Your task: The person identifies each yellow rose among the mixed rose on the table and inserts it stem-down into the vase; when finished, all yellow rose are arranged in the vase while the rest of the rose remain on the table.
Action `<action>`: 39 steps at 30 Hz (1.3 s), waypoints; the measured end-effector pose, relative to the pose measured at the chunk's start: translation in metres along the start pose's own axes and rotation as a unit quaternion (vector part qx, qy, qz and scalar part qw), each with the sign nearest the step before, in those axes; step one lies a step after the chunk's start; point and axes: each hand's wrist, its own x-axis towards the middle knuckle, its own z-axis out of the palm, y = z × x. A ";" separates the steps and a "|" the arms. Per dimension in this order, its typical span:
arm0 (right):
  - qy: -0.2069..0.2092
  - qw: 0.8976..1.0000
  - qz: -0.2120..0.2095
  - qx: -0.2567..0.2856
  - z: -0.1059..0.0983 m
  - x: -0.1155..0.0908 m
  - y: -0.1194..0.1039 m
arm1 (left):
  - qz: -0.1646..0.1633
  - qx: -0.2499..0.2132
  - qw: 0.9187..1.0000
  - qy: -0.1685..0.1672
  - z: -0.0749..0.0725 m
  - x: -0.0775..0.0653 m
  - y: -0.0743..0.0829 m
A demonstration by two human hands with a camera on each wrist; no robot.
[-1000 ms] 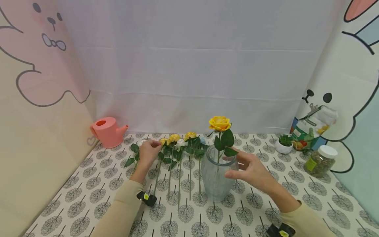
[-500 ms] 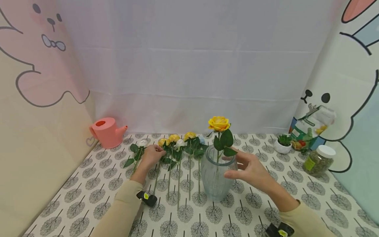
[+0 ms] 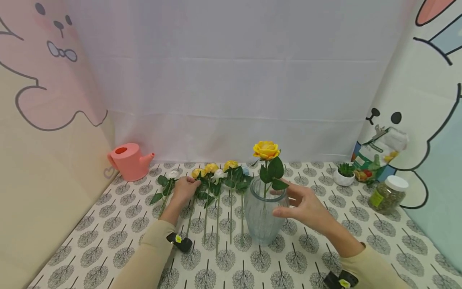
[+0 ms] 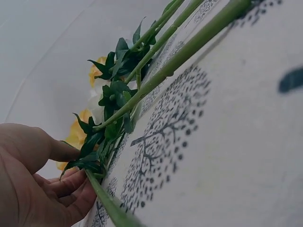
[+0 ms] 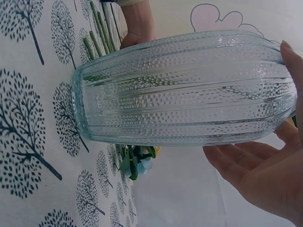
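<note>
My left hand (image 3: pixel 185 189) is among the artificial roses laid in a row on the cloth. In the left wrist view its thumb and fingers pinch a yellow rose (image 4: pixel 75 135) by the green stem (image 4: pixel 105 198), just under the leaves. The ribbed glass vase (image 3: pixel 263 224) stands upright right of the row, with one yellow rose (image 3: pixel 267 150) in it. My right hand (image 3: pixel 306 206) holds this vase near its top, thumb at the front and fingers round the far side. White roses (image 3: pixel 219 174) and a pale blue rose (image 3: pixel 245 170) lie in the same row.
A pink watering can (image 3: pixel 131 162) stands at the back left. Toward the back right are a small potted succulent (image 3: pixel 344 175), a green-and-white bag (image 3: pixel 379 154) and a jar with a white lid (image 3: pixel 389 194). The tablecloth (image 3: pixel 231 273) has a tree print.
My left hand has lowered slightly and shifted off the white rose at the left, which now shows; its fingers close at the yellow rose's stem. My right hand and the vase keep their place.
</note>
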 end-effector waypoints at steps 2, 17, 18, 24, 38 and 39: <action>-0.001 1.000 -0.002 0.001 0.000 0.000 0.000 | -0.002 -0.002 1.000 -0.001 0.000 0.000 0.000; -0.004 1.000 -0.002 0.012 0.001 0.001 0.000 | 0.015 -0.023 0.999 0.036 -0.001 -0.002 -0.002; -0.004 1.000 -0.002 0.011 0.001 0.000 0.001 | 0.018 -0.017 0.999 0.041 -0.001 -0.002 -0.002; -0.003 1.000 -0.007 0.009 0.001 0.000 0.001 | 0.022 -0.007 0.998 0.053 0.001 -0.001 -0.002; -0.011 1.000 -0.010 0.005 0.000 0.001 0.000 | -0.054 -0.147 0.988 0.006 -0.009 0.004 -0.004; -0.011 1.000 -0.009 0.005 0.000 0.001 0.000 | -0.059 -0.151 0.987 0.000 -0.010 0.004 -0.003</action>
